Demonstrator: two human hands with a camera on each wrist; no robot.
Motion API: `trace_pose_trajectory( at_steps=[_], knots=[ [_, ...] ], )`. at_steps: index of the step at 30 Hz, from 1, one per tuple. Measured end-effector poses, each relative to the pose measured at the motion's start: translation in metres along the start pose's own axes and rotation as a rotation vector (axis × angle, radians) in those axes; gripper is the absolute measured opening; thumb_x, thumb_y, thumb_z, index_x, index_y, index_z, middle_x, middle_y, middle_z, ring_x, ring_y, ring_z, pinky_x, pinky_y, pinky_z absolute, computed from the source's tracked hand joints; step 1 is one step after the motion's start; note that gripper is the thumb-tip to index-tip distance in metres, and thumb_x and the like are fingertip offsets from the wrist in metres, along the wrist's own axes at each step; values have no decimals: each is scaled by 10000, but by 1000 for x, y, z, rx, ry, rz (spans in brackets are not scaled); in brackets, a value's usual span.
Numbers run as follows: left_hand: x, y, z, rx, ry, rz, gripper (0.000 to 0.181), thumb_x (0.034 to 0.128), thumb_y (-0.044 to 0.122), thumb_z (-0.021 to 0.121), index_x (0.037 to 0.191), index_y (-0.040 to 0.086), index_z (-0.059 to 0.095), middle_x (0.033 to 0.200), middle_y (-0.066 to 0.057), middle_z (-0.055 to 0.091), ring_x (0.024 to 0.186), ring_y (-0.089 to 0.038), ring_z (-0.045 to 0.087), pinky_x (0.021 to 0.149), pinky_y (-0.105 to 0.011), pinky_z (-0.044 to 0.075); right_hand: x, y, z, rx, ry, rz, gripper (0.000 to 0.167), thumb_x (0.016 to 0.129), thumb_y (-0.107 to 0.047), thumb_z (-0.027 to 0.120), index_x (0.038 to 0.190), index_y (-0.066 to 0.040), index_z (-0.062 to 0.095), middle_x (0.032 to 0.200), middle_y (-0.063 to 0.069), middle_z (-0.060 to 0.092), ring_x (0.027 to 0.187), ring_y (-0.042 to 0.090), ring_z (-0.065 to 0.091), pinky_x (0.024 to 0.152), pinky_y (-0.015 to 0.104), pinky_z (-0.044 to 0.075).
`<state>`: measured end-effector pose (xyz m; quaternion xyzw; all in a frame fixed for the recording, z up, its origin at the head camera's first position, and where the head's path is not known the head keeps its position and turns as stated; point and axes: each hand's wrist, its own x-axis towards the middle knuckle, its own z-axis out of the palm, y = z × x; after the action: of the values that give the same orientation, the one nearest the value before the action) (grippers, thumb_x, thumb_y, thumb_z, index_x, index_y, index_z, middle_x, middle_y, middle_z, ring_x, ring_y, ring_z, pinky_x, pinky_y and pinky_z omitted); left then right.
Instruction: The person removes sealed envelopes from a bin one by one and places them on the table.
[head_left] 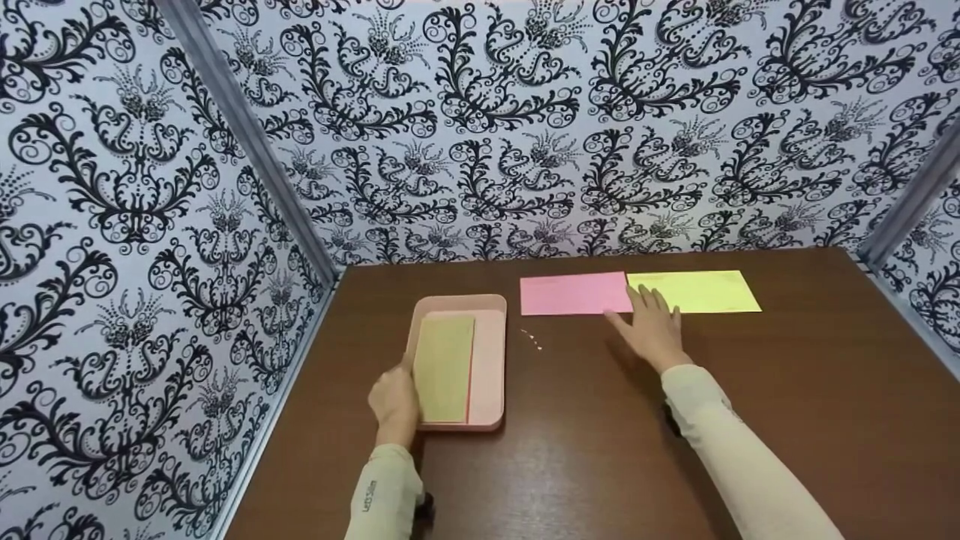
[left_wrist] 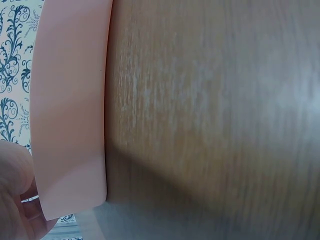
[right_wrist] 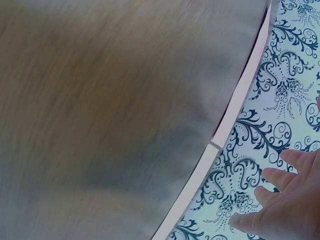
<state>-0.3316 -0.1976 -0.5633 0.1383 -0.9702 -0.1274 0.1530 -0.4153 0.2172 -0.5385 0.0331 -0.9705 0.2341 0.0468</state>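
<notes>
While the left hand point(head_left: 394, 396) is gripping the left rim of the pink tray point(head_left: 489, 360), the right hand point(head_left: 651, 330) is holding nothing, its grip slack and fingers spread where the pink sheet point(head_left: 570, 294) is meeting the yellow sheet point(head_left: 705, 292); I cannot tell whether it is touching either. Nudging with flat fingertips should suit best, keeping edges level and corners uncreased. Both oblong sheets are lying flat, end to end, right of the tray's far end; inside it, a dull yellow-green sheet point(head_left: 444, 371) is showing a red edge.
</notes>
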Motion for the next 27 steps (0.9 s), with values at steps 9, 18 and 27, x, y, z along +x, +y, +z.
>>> trace_pose_trajectory(
  at_steps=[9,18,27],
  knots=[
    [1,-1,1,9,9,-23,285,930,9,586,1123,136,753,823,-198,746,713,-391,719,575,-512,551,-2,-8,3,-1,18,-20,874,968,-684,361,1569,-58,255,1613,269,243,1510,479,144,1153,734,46],
    [0,-1,-1,3,-30,-19,392,941,7,570,1252,206,702,857,-203,748,728,-396,717,576,-512,544,-2,-19,11,2,7,-16,884,958,-710,341,1576,-85,248,1627,228,248,1516,456,157,1160,723,81],
    [1,0,-2,7,-58,-24,418,952,9,553,1275,239,686,895,-191,754,754,-382,720,592,-506,548,-1,-32,18,-10,0,-32,852,973,-675,358,1573,-79,254,1632,206,254,1513,437,202,1164,712,110]
  ],
)
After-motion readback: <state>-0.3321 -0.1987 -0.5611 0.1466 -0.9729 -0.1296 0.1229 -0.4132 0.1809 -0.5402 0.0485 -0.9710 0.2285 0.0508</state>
